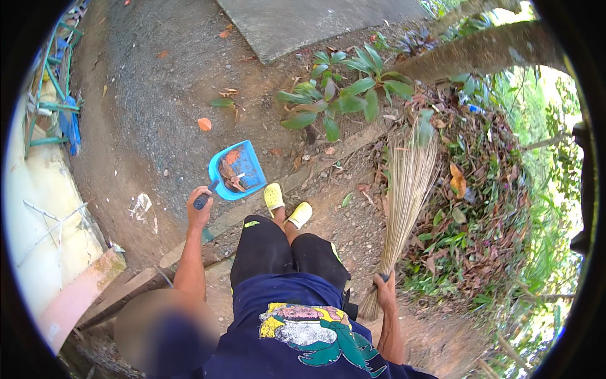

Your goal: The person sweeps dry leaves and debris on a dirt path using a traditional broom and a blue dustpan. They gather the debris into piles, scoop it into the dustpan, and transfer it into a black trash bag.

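My left hand (197, 211) is closed round the dark handle of a blue dustpan (254, 165). Dry brown leaves (230, 170) lie inside the pan, just ahead of my feet. On the right, my right hand (386, 294) grips a stick broom (404, 208) near its bound end. The broom's long thin bristles fan out away from me, their tips beside a heap of leaves (467, 215).
Yellow clogs (273, 197) are on my feet, by a low edging strip. A leafy plant (353, 95) grows ahead, below a thick trunk (486, 52). A concrete slab (303, 25) lies beyond. At left stand a green metal frame (53, 82) and a pale wall (44, 208).
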### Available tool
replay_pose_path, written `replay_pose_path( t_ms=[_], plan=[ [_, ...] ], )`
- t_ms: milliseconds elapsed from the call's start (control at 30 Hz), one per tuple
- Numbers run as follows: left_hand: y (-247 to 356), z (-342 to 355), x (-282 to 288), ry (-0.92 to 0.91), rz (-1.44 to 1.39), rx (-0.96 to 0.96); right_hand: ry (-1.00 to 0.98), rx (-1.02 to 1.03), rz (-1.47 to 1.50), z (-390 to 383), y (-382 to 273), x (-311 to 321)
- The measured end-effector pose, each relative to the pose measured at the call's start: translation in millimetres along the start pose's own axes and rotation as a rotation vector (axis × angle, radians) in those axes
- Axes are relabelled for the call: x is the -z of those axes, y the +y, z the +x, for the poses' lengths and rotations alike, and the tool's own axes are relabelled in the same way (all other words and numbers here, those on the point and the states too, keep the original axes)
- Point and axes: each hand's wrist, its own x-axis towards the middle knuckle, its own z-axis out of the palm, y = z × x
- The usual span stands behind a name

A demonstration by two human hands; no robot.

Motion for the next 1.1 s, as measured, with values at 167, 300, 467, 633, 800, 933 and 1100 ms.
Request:
replay_pose_path(
  t_ms=[167,300,467,633,800,933,1100],
  plan=[
    [-26.6,-14.4,-4.3,-0.034,-0.115,0.177,-0.098,0.081,0.216,93.4,-24.7,-58.6],
    [-0.3,-10.8,-5.7,-0.067,-0.079,0.194,-0.199,0.211,-0.010,174.7,-18.0,-121.3],
    [17.4,-23.4,-20.8,-0.050,-0.107,0.224,-0.322,0.193,-0.730,185.8,-28.1,-209.2],
    [15.6,-28.3,-21.3,-0.029,-0.103,0.229,-0.374,0.128,-0.808,125.4,-19.3,-183.0],
    [-1.8,-19.3,-15.6,-0.045,-0.074,0.101,-0.399,0.118,-0.902,75.6,-21.3,-125.7],
    [-22.3,-8.1,-7.5,-0.118,-0.082,0.060,-0.293,0.143,-0.685,63.0,-2.6,-95.0],
    [-55.2,19.4,9.5,-0.216,-0.062,0.005,-0.273,0.058,-0.234,86.5,-25.2,-100.6]
  ],
)
